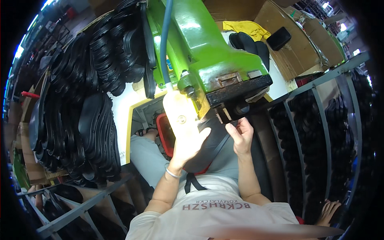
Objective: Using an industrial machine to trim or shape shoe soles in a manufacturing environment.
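My left hand (189, 145) is raised below the lit lamp (179, 114) of a green machine (208, 44). Its thumb points up, while glare and the lamp obscure the other fingers. Under the machine's dark head (240, 92), my right hand (242, 138) has thumb and fingertips close together. Whatever is between them is too small or hidden to make out. A dark ribbed piece (208, 142) runs down between both hands; I cannot tell if it is a loose part or belongs to the machine.
Stacked black shoe soles (96, 132) fill the left side. Several more soles (250, 44) lie behind the machine, beside a yellow cloth (248, 29) and cardboard box (288, 48). A metal rack (316, 100) stands right. Another person's hand (330, 212) shows lower right. A red basket (162, 130) sits below.
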Demonstrator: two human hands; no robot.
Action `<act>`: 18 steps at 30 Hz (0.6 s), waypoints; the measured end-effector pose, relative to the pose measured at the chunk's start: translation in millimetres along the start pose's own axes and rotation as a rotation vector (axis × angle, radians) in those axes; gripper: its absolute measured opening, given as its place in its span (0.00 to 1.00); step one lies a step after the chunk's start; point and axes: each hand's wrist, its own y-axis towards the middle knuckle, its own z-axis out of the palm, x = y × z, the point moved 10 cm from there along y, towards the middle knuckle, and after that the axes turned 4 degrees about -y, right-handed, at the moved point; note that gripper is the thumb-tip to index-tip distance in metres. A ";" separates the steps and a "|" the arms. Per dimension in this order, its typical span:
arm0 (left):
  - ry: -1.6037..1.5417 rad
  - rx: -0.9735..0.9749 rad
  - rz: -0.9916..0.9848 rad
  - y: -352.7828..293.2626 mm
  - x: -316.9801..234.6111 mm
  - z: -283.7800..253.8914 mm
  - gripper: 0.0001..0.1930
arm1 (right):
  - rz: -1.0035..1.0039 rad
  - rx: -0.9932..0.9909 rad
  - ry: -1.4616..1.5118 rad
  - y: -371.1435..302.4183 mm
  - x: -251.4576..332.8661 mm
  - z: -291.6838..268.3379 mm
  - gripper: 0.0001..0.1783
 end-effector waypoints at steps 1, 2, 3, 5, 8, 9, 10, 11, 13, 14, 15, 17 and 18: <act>-0.001 0.013 0.003 -5.1 2.2 2.8 0.10 | 0.020 0.013 -0.026 -1.2 -1.0 2.3 0.07; -0.151 -0.022 -0.030 -10.6 7.5 -1.3 0.10 | 0.027 0.065 -0.004 0.7 -6.5 9.0 0.07; -0.296 -0.050 -0.067 -17.2 11.8 -6.8 0.10 | 0.037 0.110 0.002 -0.7 -7.3 18.3 0.07; -0.311 -0.101 -0.054 -31.4 16.2 -19.2 0.10 | -0.003 0.166 0.049 -2.2 -8.5 41.7 0.09; -0.356 -0.227 -0.023 -39.4 11.6 -37.0 0.10 | 0.023 0.248 -0.124 -8.3 -32.9 45.0 0.09; -0.342 -0.177 -0.045 -32.6 3.0 -33.4 0.10 | 0.027 0.238 -0.134 -9.8 -34.8 45.5 0.09; -0.328 -0.131 -0.065 -25.1 -2.4 -29.7 0.09 | 0.049 0.194 -0.034 -11.4 -31.9 45.3 0.10; -0.191 -0.123 -0.081 -17.9 10.5 -23.1 0.09 | 0.071 0.150 0.064 -15.7 -29.1 44.9 0.11; -0.012 -0.125 -0.004 -6.0 9.0 -9.7 0.08 | 0.132 0.188 0.001 -39.7 -39.3 38.1 0.25; 0.055 -0.132 0.091 -2.4 -5.4 -3.3 0.08 | 0.187 0.300 -0.023 -57.8 -54.5 34.4 0.30; 0.050 -0.135 0.096 -2.2 -4.8 -0.1 0.08 | 0.292 0.411 -0.040 -79.4 -71.7 33.8 0.33; -0.116 -0.211 0.070 -10.3 4.5 -4.5 0.09 | 0.587 0.571 -0.089 -127.9 -106.6 18.3 0.29; -0.030 -0.240 0.065 -14.0 5.9 -8.2 0.10 | 0.569 0.470 0.096 -130.7 -92.5 11.1 0.25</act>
